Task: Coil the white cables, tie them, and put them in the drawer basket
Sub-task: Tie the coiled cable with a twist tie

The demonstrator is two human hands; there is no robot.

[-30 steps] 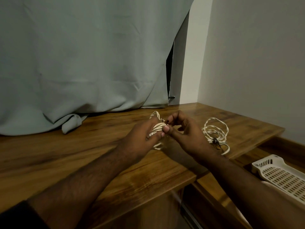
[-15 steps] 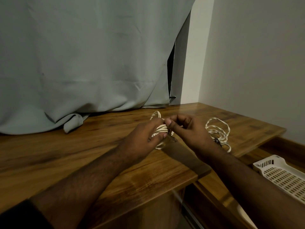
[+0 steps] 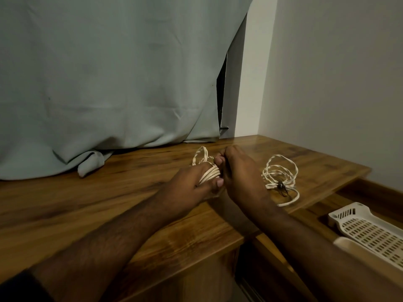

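My left hand (image 3: 192, 182) grips a coiled white cable (image 3: 210, 174) just above the wooden table top (image 3: 109, 203), with the strands bunched between thumb and fingers and a loop sticking out behind. My right hand (image 3: 237, 173) is curled right against that bunch, its fingers pinching at the coil where a thin dark tie seems to sit. A second white cable coil (image 3: 280, 177), bound with a black tie, lies on the table to the right. The white perforated drawer basket (image 3: 368, 232) sits in the open drawer at the lower right.
A pale curtain (image 3: 109, 83) hangs behind and drapes onto the table's back edge. A white wall (image 3: 338, 83) closes the right side. The table's front edge drops off below my forearms, and the drawer's wooden rim runs beside the basket.
My right hand has closed tighter against the coil and turned knuckles-up. The left hand keeps the same hold on the cable. The view has shifted slightly.
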